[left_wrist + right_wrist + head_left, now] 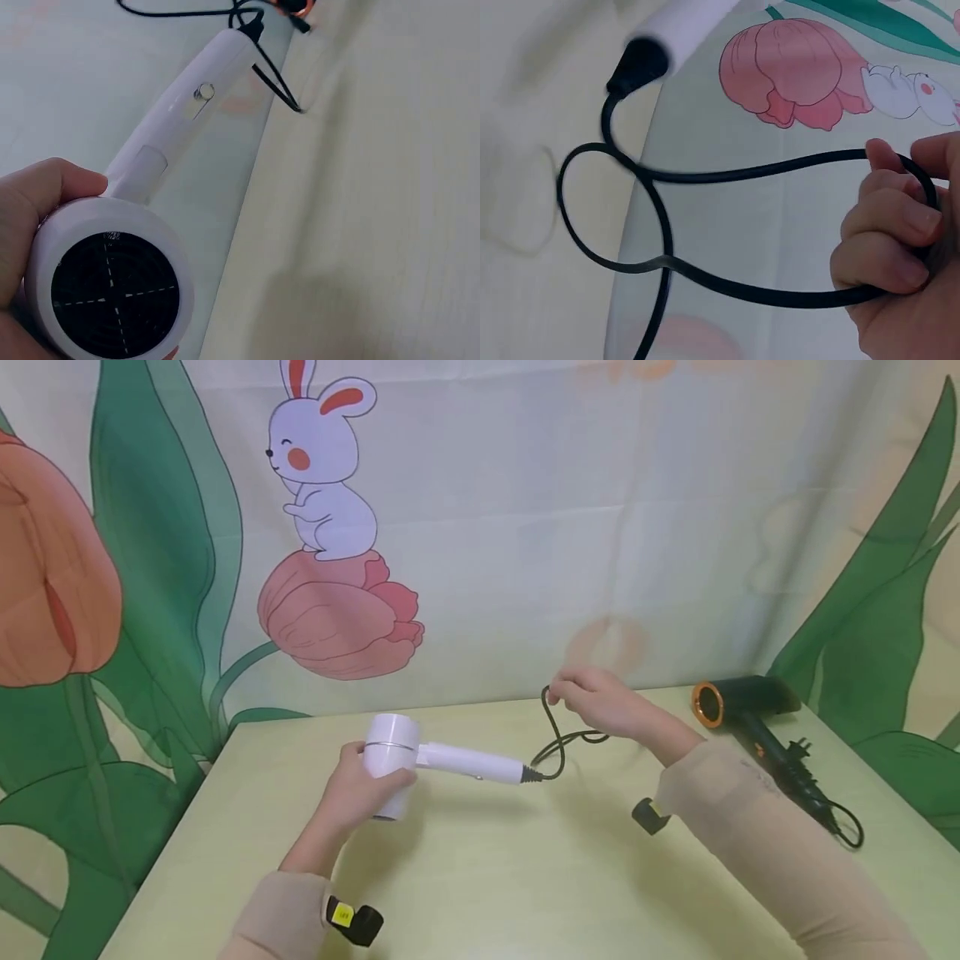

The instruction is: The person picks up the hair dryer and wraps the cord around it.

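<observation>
My left hand (365,789) grips the barrel of a white hair dryer (468,762), held above the table with its handle pointing right. The round dark grille (116,296) of that dryer faces the left wrist camera. From the handle's end runs a black power cord (553,727). My right hand (600,700) holds this cord with curled fingers, up near the back wall. In the right wrist view the cord (780,169) makes a loop that passes through the fist. Part of the cord trails off behind the right wrist.
A black hair dryer (750,702) with an orange ring lies at the right of the pale yellow table (480,885), its cord folded by the handle with a plug (798,749). Behind stands a cloth backdrop (510,527) printed with a rabbit and tulips.
</observation>
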Demonstrator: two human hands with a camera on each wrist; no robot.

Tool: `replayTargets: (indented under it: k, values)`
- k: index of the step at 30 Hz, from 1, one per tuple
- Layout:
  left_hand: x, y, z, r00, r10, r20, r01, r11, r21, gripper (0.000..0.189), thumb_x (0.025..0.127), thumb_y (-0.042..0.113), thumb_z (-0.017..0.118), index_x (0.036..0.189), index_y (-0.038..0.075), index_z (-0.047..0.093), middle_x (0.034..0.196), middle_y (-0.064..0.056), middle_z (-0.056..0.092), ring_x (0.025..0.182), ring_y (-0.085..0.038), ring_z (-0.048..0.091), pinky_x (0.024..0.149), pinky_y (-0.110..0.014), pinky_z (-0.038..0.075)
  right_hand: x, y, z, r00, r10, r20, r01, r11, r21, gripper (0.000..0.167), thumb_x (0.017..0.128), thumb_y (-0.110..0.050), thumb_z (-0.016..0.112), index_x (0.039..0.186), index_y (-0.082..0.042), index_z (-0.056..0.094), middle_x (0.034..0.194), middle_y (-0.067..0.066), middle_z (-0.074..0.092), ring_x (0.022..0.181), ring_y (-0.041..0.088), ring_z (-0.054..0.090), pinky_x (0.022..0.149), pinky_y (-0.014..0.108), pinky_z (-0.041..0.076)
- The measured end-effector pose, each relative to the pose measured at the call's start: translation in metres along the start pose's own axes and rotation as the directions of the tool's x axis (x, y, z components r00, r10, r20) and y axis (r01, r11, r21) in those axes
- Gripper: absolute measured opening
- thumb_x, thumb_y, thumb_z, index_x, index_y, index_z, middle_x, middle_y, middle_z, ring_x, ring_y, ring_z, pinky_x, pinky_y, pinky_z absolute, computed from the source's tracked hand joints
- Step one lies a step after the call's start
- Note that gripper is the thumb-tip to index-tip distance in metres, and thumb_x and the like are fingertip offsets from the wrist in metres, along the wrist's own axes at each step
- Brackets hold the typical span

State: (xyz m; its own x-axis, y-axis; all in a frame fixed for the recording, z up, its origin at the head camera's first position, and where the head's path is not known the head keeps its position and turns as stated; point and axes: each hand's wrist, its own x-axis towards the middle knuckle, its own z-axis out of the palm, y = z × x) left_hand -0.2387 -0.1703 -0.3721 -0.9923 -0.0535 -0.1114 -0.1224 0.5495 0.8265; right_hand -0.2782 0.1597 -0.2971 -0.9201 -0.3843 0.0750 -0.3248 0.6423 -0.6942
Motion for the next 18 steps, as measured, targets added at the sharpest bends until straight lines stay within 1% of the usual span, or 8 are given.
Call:
replayTargets:
  k: [3, 5, 7, 10, 11, 15, 17, 18]
  values:
    - [-0.003, 0.005, 0.009, 0.997, 0.063, -0.034, -0.061, 0.997, 0.042, 0.082, 0.078, 0.032, 0.070, 0.141, 0.000, 0.027, 0.121, -0.019, 0.052, 0.100, -0.033, 0.056, 0.073, -0.037, 0.052, -0.004, -0.003, -0.005, 0.999, -0.019, 0.039, 0.020, 1.000, -0.023, 0.032, 0.097, -0.027, 0.041, 0.102, -0.010, 0.067, 0.082, 0.003, 0.059, 0.074, 0.017, 0.054, 0.072, 0.032, 0.045]
    - [-0.004, 0.006, 0.012, 0.994, 0.092, -0.058, -0.088, 0.994, 0.060, 0.080, 0.077, 0.030, 0.071, 0.140, 0.002, 0.030, 0.118, -0.018, 0.054, 0.096, -0.031, 0.057, 0.070, -0.035, 0.051, -0.006, -0.005, -0.006, 0.995, -0.017, 0.101, 0.015, 1.000, 0.018, 0.031, 0.097, -0.028, 0.043, 0.106, -0.010, 0.067, 0.064, -0.001, 0.048, 0.056, 0.013, 0.042, 0.058, 0.027, 0.040]
    - [-0.006, 0.006, 0.014, 0.991, 0.112, -0.075, -0.107, 0.992, 0.066, 0.081, 0.077, 0.029, 0.071, 0.141, 0.003, 0.029, 0.115, -0.017, 0.055, 0.094, -0.030, 0.057, 0.068, -0.034, 0.051, -0.008, -0.008, -0.009, 0.985, -0.007, 0.171, -0.006, 0.997, 0.077, 0.032, 0.098, -0.029, 0.044, 0.110, -0.009, 0.066, 0.054, -0.003, 0.034, 0.046, 0.012, 0.028, 0.048, 0.025, 0.030]
    - [-0.007, 0.007, 0.016, 0.987, 0.135, -0.091, -0.128, 0.989, 0.075, 0.083, 0.076, 0.028, 0.071, 0.142, 0.005, 0.027, 0.115, -0.016, 0.054, 0.094, -0.030, 0.056, 0.069, -0.034, 0.050, -0.011, -0.012, -0.015, 0.963, 0.013, 0.270, -0.061, 0.984, 0.169, 0.031, 0.098, -0.028, 0.046, 0.114, -0.008, 0.064, 0.050, -0.004, 0.027, 0.041, 0.011, 0.020, 0.043, 0.023, 0.023]
    - [-0.008, 0.007, 0.016, 0.984, 0.145, -0.101, -0.137, 0.987, 0.083, 0.083, 0.076, 0.028, 0.071, 0.142, 0.005, 0.026, 0.115, -0.016, 0.054, 0.094, -0.030, 0.056, 0.069, -0.034, 0.050, -0.013, -0.013, -0.018, 0.957, 0.019, 0.290, -0.073, 0.982, 0.175, 0.031, 0.097, -0.028, 0.047, 0.113, -0.008, 0.065, 0.051, -0.005, 0.026, 0.041, 0.010, 0.020, 0.042, 0.023, 0.023]
    - [-0.007, 0.010, 0.014, 0.967, 0.186, -0.173, -0.168, 0.979, 0.114, 0.081, 0.077, 0.027, 0.069, 0.141, 0.004, 0.026, 0.115, -0.016, 0.052, 0.095, -0.031, 0.055, 0.071, -0.038, 0.049, -0.020, -0.024, -0.029, 0.942, 0.045, 0.333, -0.104, 0.981, 0.163, 0.027, 0.094, -0.028, 0.052, 0.107, -0.009, 0.066, 0.052, -0.005, 0.024, 0.041, 0.011, 0.017, 0.043, 0.023, 0.020]
    - [-0.006, 0.012, 0.013, 0.957, 0.187, -0.223, -0.162, 0.979, 0.124, 0.079, 0.078, 0.027, 0.068, 0.141, 0.003, 0.025, 0.115, -0.016, 0.051, 0.095, -0.031, 0.053, 0.073, -0.040, 0.048, -0.024, -0.031, -0.033, 0.940, 0.050, 0.336, -0.103, 0.985, 0.140, 0.025, 0.093, -0.027, 0.053, 0.106, -0.009, 0.066, 0.051, -0.005, 0.024, 0.042, 0.011, 0.017, 0.044, 0.023, 0.021]
    - [-0.005, 0.013, 0.012, 0.952, 0.183, -0.247, -0.158, 0.980, 0.120, 0.079, 0.079, 0.027, 0.068, 0.141, 0.003, 0.025, 0.115, -0.017, 0.050, 0.095, -0.032, 0.053, 0.073, -0.041, 0.048, -0.026, -0.034, -0.034, 0.941, 0.049, 0.335, -0.097, 0.987, 0.127, 0.025, 0.093, -0.027, 0.054, 0.106, -0.009, 0.066, 0.050, -0.005, 0.025, 0.041, 0.011, 0.019, 0.044, 0.023, 0.023]
